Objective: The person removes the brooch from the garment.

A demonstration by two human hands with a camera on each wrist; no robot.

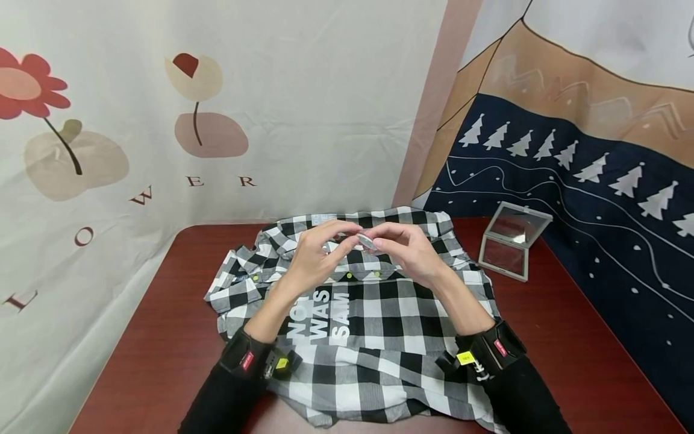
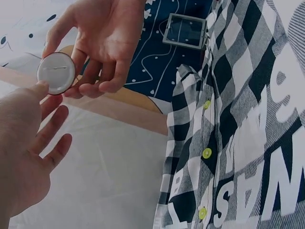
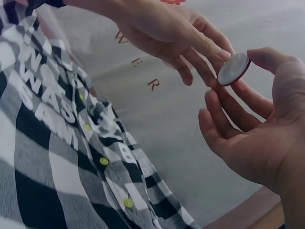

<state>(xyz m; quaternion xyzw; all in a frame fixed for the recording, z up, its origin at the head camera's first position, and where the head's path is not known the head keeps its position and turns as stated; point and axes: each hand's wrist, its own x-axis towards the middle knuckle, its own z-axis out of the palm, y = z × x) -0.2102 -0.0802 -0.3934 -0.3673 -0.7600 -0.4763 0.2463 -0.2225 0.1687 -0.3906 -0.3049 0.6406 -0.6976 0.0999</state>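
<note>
A round white pin badge (image 1: 367, 241) (image 2: 56, 72) (image 3: 233, 68) with a dark rim is held in the air above a black-and-white checked shirt (image 1: 374, 328) (image 2: 248, 119) (image 3: 43, 152). My right hand (image 1: 386, 244) (image 2: 102, 38) (image 3: 257, 90) pinches the badge at its rim between thumb and fingers. The left hand (image 1: 329, 242) (image 2: 28, 138) (image 3: 190, 43) has its fingers stretched out, and its index fingertip touches the badge's edge. The shirt lies flat on the table, buttoned with small yellow-green buttons (image 2: 207, 152), and carries white printed letters.
The shirt covers the middle of a dark red table (image 1: 162, 337). A small open hinged mirror case (image 1: 512, 241) (image 2: 186, 31) stands at the table's back right. Printed cloth backdrops hang close behind and to both sides.
</note>
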